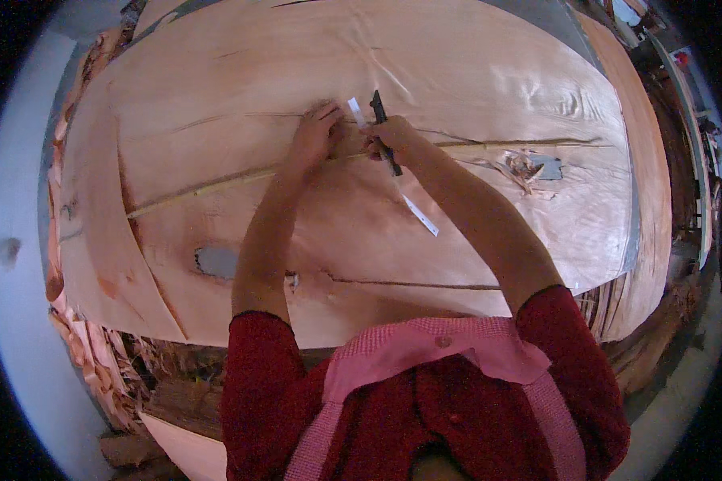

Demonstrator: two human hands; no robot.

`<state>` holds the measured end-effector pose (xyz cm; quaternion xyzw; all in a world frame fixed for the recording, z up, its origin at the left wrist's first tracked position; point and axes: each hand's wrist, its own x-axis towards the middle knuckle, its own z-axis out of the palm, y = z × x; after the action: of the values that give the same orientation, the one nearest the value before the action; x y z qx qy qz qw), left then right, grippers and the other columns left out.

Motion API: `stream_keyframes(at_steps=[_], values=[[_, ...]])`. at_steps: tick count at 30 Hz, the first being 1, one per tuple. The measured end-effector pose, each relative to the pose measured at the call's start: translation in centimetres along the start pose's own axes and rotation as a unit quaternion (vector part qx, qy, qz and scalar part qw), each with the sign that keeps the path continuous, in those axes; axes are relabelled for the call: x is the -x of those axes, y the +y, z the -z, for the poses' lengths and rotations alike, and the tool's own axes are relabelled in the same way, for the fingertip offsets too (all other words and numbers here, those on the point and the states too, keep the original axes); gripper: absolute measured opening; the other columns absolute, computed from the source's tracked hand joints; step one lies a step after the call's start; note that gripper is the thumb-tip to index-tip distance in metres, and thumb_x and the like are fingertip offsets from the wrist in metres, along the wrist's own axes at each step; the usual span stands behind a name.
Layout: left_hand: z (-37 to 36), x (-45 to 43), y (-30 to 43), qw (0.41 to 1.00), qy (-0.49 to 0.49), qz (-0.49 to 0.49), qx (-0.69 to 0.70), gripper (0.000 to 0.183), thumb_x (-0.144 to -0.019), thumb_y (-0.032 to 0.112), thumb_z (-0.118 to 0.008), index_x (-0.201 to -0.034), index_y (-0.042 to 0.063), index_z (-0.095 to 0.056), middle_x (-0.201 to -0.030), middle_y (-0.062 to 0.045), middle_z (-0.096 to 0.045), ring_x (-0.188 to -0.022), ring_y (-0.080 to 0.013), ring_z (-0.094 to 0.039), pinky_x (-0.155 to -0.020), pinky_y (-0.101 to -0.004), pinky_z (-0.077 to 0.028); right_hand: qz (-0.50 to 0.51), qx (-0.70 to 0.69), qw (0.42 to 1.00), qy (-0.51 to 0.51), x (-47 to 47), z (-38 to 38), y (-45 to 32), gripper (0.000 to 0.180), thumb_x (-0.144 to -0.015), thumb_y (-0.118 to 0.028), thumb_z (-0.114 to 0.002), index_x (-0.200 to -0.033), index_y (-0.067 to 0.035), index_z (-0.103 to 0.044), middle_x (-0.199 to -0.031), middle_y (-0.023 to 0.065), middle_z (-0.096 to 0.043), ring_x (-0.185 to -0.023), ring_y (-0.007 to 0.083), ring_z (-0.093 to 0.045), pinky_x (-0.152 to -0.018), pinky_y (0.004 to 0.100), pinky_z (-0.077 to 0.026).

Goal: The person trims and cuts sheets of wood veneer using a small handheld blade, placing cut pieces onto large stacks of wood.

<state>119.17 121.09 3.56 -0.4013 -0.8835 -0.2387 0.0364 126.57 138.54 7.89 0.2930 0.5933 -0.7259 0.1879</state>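
Observation:
A large sheet of wood veneer (373,240) lies before me, with splits running across it. My left hand (320,133) rests on the sheet near a split, its fingers bent and slightly blurred; I see nothing held in it. My right hand (394,138) is closed around a slim dark tool (379,107), possibly a knife, whose ends show past the fist. A white strip (421,216) lies below this hand, and a shorter white piece (355,111) sticks out above it. Whether the two join under the hand is hidden.
A yellowish band (216,186) follows a long split. The veneer has an oval hole (215,261) at left and a ragged hole (546,167) with torn shreds (520,168) at right. More veneer (644,240) sticks out at the right edge. Curled scraps (93,361) hang at lower left beside a pale wall (18,198).

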Motion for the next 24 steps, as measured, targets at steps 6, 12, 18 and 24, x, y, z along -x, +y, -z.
stream_keyframes(at_steps=[6,12,18,24], values=[[0.5,-0.6,0.3,0.989,-0.024,-0.086,-0.117,0.042,-0.076,0.030,-0.059,-0.115,0.014,-0.053,-0.127,-0.002,-0.044,-0.117,-0.0264,-0.041,-0.099,-0.0479,-0.027,-0.087,-0.069,0.994,0.016,-2.3,-1.4,-0.1,0.009,-0.080,-0.006,-0.057,-0.081,0.003,-0.055,-0.065,0.0118,-0.057,-0.048,0.0189,-0.054,-0.042,0.0348,-0.046],[0.5,-0.5,0.1,0.987,-0.026,-0.106,-0.116,0.041,-0.076,0.025,-0.058,-0.115,0.013,-0.052,-0.128,0.000,-0.044,-0.121,-0.0243,-0.036,-0.101,-0.0478,-0.024,-0.087,0.004,0.996,0.029,-3.5,-0.7,1.9,0.010,-0.079,-0.005,-0.056,-0.084,0.004,-0.053,-0.067,0.0131,-0.058,-0.050,0.0208,-0.056,-0.044,0.0356,-0.048],[0.9,-0.6,0.3,0.989,-0.047,-0.106,-0.095,0.038,-0.077,0.019,-0.054,-0.115,0.015,-0.052,-0.127,0.002,-0.043,-0.124,-0.0228,-0.033,-0.101,-0.0486,-0.024,0.067,0.181,0.981,-0.019,-6.7,0.1,4.3,0.011,-0.079,-0.005,-0.056,-0.082,0.004,-0.053,-0.067,0.0144,-0.058,-0.051,0.0222,-0.057,-0.044,0.0356,-0.049],[2.6,-0.6,1.4,0.985,-0.124,-0.104,-0.064,0.033,-0.079,0.025,-0.056,-0.112,0.020,-0.055,-0.124,0.001,-0.048,-0.125,-0.0241,-0.033,-0.099,-0.0541,-0.022,-0.044,0.010,0.999,-0.006,-4.0,-0.7,2.4,0.010,-0.079,-0.004,-0.055,-0.080,0.005,-0.053,-0.063,0.0136,-0.057,-0.047,0.0221,-0.056,-0.040,0.0349,-0.046]])
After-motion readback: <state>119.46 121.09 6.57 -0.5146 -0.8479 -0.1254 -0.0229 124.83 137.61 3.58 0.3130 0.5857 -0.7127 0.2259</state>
